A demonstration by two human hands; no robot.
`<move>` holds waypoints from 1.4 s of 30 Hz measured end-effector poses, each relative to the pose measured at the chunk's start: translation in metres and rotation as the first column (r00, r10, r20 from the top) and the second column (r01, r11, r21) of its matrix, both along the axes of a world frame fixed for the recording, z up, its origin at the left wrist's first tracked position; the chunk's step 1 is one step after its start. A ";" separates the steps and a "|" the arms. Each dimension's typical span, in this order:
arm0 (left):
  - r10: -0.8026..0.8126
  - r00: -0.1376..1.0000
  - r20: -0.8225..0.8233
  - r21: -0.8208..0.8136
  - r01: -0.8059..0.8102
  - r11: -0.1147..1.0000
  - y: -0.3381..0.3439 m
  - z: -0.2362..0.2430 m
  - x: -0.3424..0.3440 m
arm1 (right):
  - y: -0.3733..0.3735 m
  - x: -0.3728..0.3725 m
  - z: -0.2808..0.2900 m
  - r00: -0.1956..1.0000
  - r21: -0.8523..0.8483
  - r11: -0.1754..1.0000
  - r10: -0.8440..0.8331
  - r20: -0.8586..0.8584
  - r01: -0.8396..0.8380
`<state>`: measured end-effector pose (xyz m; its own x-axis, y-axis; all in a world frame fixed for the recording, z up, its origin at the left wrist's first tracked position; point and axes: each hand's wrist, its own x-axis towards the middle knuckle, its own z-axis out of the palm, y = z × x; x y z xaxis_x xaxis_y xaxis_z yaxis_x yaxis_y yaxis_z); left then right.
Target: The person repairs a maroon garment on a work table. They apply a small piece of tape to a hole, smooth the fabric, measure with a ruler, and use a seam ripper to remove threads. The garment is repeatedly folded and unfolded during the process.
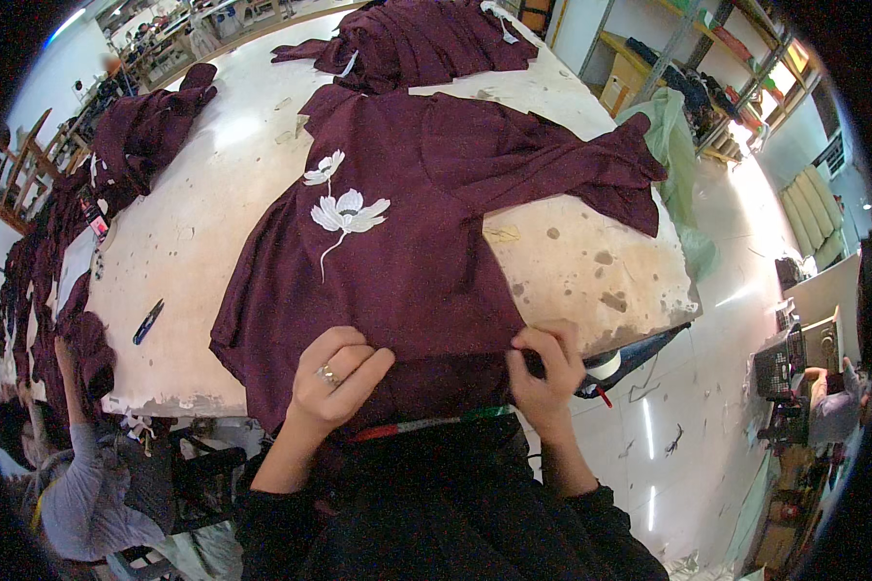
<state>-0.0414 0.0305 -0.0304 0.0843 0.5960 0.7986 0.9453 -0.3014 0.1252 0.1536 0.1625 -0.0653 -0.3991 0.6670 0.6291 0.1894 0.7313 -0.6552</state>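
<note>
A dark maroon garment (407, 281) with two white flowers on its front lies spread over the near end of the table. One long sleeve stretches out to the right. My left hand (337, 376), with a ring on one finger, has its fingers curled down on the cloth by the lower edge. At the lower right corner my right hand (546, 373) pinches that edge between thumb and fingers. Between the two hands the edge runs nearly straight, and the cloth below it hangs toward me over the table's front.
More maroon garments are heaped at the far end (426, 44) and along the left side (150, 136) of the pale worktable (165, 281). A dark blue pen-like tool (148, 321) lies at left. Another person (97, 494) sits at lower left. Green plastic sheeting (673, 155) hangs off the right edge.
</note>
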 end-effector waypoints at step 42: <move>0.091 0.880 0.466 -0.127 -0.036 0.991 0.022 0.020 0.026 | -0.012 -0.038 0.064 0.833 -0.482 0.712 0.548 -0.075 -0.511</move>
